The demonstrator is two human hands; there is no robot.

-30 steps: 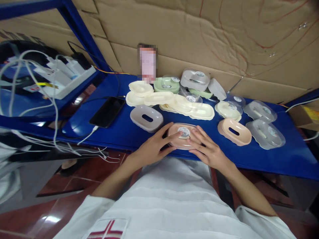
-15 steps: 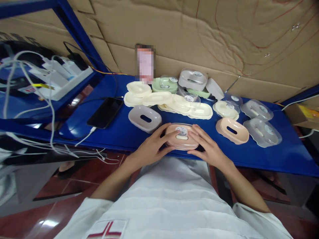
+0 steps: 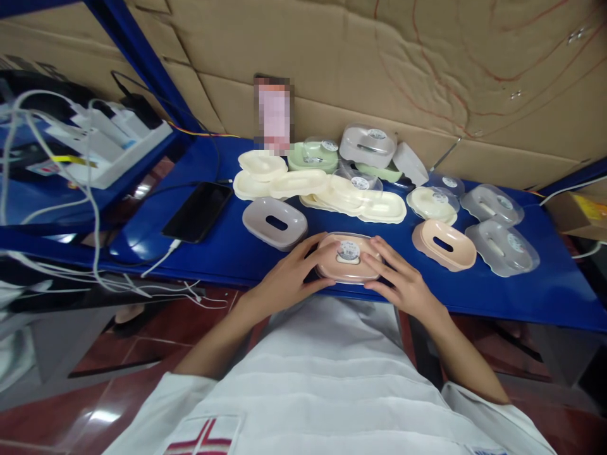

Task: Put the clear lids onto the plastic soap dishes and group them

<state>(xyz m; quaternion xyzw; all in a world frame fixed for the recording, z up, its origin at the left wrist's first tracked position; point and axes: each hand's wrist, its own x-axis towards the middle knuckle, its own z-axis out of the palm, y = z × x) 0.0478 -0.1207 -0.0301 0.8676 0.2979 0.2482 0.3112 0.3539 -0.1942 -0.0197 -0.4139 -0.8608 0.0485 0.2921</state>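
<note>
Head view: your left hand (image 3: pixel 284 284) and right hand (image 3: pixel 403 287) stayed cupped around the pink soap box (image 3: pixel 348 257) on the table (image 3: pixel 521 294), fingers pressing its lid down more snugly than before.

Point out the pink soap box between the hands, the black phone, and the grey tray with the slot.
pink soap box (image 3: pixel 348 268): head view, on its clear lid just below the round sticker.
black phone (image 3: pixel 196 212): head view, on the middle of its dark screen.
grey tray (image 3: pixel 265 215): head view, on its top face left of the slot.
</note>
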